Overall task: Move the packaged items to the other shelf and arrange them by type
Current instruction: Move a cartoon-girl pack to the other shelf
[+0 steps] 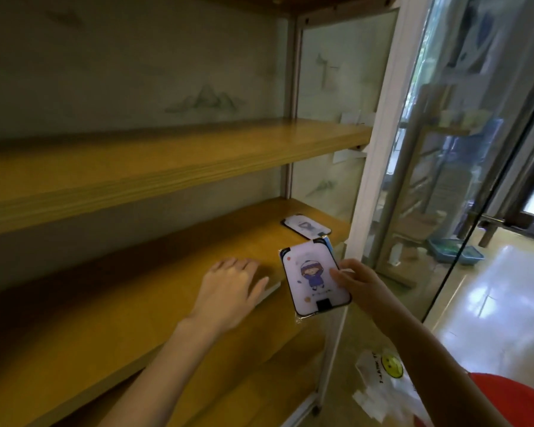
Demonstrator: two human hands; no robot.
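My right hand (356, 280) holds a flat packaged item (313, 280), white with a cartoon figure and a black rim, in clear wrap; the thumb lies on its face. It hangs tilted just off the front right corner of the middle wooden shelf (167, 291). A second, similar packaged item (305, 227) lies flat at the shelf's back right. My left hand (232, 286) rests palm down on the shelf's front edge, fingers spread, holding nothing.
An upper wooden shelf (167, 161) and a lower shelf (259, 389) frame the middle one. The white cabinet post (373, 167) and a glass door (463, 180) stand to the right. A plastic bag (383, 386) with a yellow smiley lies on the floor.
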